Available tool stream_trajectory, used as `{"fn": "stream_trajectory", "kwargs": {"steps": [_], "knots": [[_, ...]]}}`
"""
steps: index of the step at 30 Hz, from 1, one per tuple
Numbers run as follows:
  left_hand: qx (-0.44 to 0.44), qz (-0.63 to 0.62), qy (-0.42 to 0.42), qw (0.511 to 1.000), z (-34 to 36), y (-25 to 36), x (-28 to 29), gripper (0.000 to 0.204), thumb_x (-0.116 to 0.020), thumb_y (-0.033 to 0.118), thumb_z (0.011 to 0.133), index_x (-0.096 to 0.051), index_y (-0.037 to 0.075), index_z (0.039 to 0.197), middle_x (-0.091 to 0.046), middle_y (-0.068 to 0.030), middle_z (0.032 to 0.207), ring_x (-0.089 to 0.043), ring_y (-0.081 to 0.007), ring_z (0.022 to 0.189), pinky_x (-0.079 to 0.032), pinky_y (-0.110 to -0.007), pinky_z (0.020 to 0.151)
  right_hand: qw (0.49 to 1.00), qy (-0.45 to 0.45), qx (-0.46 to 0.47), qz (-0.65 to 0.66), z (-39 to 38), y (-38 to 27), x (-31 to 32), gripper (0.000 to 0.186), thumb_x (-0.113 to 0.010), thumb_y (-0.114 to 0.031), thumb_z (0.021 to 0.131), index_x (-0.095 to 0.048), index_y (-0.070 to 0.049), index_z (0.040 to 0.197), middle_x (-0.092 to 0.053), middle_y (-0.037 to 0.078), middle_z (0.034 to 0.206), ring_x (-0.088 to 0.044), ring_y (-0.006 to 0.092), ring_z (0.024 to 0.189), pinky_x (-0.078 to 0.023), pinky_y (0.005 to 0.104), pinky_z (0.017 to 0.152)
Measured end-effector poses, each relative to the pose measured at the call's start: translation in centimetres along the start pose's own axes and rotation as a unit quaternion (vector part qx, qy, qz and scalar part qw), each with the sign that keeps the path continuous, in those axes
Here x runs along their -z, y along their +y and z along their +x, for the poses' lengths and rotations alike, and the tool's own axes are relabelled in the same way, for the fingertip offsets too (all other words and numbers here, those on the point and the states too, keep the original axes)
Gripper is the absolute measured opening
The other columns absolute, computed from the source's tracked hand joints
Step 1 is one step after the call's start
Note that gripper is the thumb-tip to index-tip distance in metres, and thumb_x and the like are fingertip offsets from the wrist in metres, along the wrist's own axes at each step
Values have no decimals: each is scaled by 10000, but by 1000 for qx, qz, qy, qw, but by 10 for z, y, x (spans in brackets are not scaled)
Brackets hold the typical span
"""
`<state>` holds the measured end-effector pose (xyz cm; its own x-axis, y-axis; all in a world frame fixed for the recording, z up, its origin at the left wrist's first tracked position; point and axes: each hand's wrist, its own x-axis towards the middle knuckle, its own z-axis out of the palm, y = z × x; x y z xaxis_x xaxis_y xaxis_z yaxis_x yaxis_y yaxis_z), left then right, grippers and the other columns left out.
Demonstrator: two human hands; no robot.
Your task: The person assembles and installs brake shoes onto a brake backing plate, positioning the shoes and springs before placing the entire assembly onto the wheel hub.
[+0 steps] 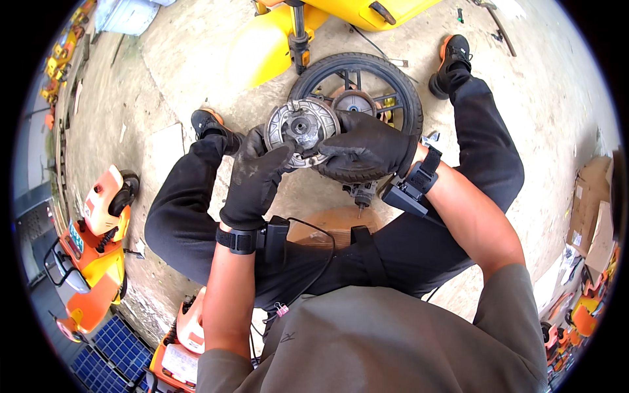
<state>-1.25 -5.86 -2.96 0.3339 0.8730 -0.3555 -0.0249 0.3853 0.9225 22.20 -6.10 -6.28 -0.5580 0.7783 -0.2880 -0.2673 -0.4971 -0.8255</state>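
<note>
Both of my black-gloved hands hold a round metal drum brake plate [303, 128], with curved brake shoes along its rim. My left hand [254, 171] grips its left and lower edge, thumb on the face. My right hand [375, 145] is closed on its right edge, thumb on the front and the other fingers partly hidden. Just beyond the plate is a black-spoked wheel with a black tyre [410, 98]. Its open round hub [354, 102] shows past the plate, while my right hand and the plate cover part of the wheel.
A yellow scooter body [367, 12] with a dark fork leg [299, 40] stands beyond the wheel. Below the tyre is a metal part with a thin tip [360, 194]. Orange scooters [98, 249] stand at left; cardboard [590, 203] leans at right.
</note>
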Motion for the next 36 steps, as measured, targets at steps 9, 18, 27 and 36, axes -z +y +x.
{"fn": "stream_trajectory", "kwargs": {"steps": [9, 18, 27, 36], "knots": [[13, -58, 9, 998, -6, -2, -13, 495, -703, 61, 846, -461, 16, 1276, -609, -82, 1133, -611, -129, 977, -546, -293, 825, 998, 13, -21, -58, 3, 8, 6, 380, -698, -105, 886, -601, 27, 1228, -678, 54, 1083, -624, 84, 925, -524, 257, 814], [68, 15, -9, 998, -8, 14, -16, 575, -743, 97, 818, -447, -4, 1301, -618, -95, 1141, -638, -137, 942, -584, -284, 738, 996, 23, -44, -76, -2, 5, 10, 393, -706, -103, 878, -594, 40, 1226, -677, 72, 1095, -630, 99, 923, -527, 263, 836], [32, -37, -14, 999, -8, 0, -16, 527, -695, 46, 847, -460, -11, 1314, -617, -91, 1166, -633, -152, 1008, -578, -308, 813, 996, 19, -34, -75, -6, -10, 5, 426, -685, -126, 906, -553, 18, 1285, -659, 82, 1121, -643, 112, 952, -560, 268, 818], [12, -40, -22, 999, -12, 0, -18, 471, -630, 27, 885, -472, -3, 1328, -614, -87, 1203, -613, -146, 1067, -506, -300, 936, 997, 56, -58, -10, -7, -11, 1, 429, -668, -303, 944, -599, 32, 1204, -679, 54, 1008, -653, 82, 838, -551, 231, 727]]}}
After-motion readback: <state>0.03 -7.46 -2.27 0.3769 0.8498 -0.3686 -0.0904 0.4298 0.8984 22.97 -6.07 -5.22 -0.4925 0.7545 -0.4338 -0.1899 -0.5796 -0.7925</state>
